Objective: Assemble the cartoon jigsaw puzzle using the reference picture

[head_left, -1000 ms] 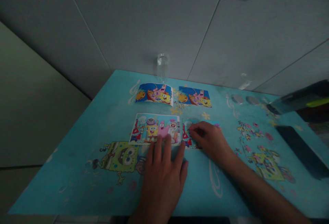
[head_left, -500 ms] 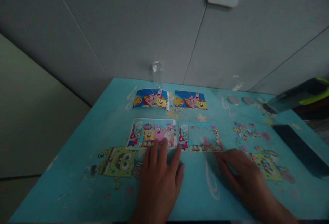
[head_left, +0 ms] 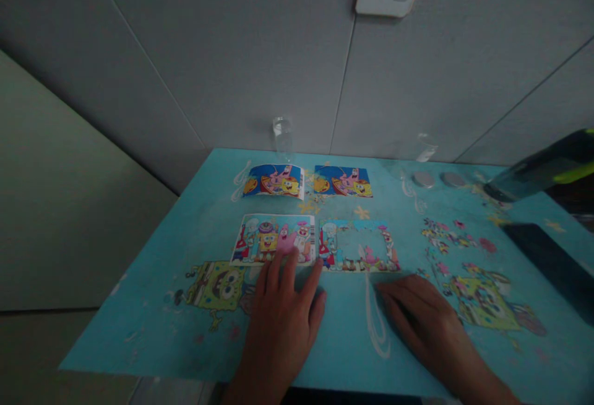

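Observation:
A partly assembled jigsaw puzzle (head_left: 329, 261) lies flat on the table. Its picture edge is joined up, and a gap in the middle lets the blue table cover show. Left of it is a printed picture card (head_left: 268, 243) with the same cartoon characters. My left hand (head_left: 283, 306) rests palm down with spread fingers, fingertips on the card's lower edge and the index finger near the puzzle's lower left corner. My right hand (head_left: 420, 312) is on the table just below the puzzle's lower right, fingers pressed together; whether a small piece is between them is hidden.
Loose puzzle pieces (head_left: 445, 235) lie to the right. Behind are a curled blue card (head_left: 273, 181) and a finished blue puzzle (head_left: 343, 181). Clear tubes (head_left: 283, 137), round silver lids (head_left: 423, 179), a dark bottle (head_left: 533, 169) and a dark slab (head_left: 547, 265) also stand or lie around.
My right hand has drawn a little away from the puzzle's lower right edge, toward me and left. My left hand stays on the card. The camera view has shifted slightly.

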A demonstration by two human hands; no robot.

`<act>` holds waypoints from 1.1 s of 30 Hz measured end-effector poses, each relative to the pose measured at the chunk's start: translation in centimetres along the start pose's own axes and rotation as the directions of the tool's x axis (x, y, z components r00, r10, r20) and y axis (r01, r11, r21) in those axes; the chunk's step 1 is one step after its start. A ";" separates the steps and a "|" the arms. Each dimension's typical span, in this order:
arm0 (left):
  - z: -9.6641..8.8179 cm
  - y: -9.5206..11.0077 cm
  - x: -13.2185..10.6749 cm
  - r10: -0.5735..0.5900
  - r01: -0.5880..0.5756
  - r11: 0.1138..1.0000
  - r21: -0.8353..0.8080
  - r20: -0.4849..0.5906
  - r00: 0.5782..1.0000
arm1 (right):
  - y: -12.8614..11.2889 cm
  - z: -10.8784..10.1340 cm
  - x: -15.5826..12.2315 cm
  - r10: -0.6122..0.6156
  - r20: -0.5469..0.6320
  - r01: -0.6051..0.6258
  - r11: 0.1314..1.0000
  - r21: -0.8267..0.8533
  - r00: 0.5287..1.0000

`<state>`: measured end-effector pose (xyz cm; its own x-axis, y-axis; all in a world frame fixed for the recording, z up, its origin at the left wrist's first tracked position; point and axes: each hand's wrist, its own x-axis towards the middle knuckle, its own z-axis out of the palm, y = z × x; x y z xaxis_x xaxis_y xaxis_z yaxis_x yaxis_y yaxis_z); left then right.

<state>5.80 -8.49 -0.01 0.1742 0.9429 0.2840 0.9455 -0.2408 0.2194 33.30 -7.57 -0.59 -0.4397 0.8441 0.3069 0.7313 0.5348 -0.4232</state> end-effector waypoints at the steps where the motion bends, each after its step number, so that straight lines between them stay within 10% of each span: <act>1: 0.0 0.0 0.0 0.000 0.000 1.000 -0.001 0.002 1.000 | 0.0 0.0 0.0 0.003 0.007 -0.003 1.000 0.000 1.000; 33: 1.4 -1.9 -0.4 0.135 -0.136 0.985 0.103 0.014 0.991 | -1.2 -0.1 0.8 0.088 0.042 -0.089 0.996 0.019 0.995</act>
<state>4.29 -8.05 -1.88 0.3046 0.9047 0.2979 0.9362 -0.3420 0.0816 32.11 -7.53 0.31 -0.3947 0.8889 0.2326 0.7576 0.4580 -0.4650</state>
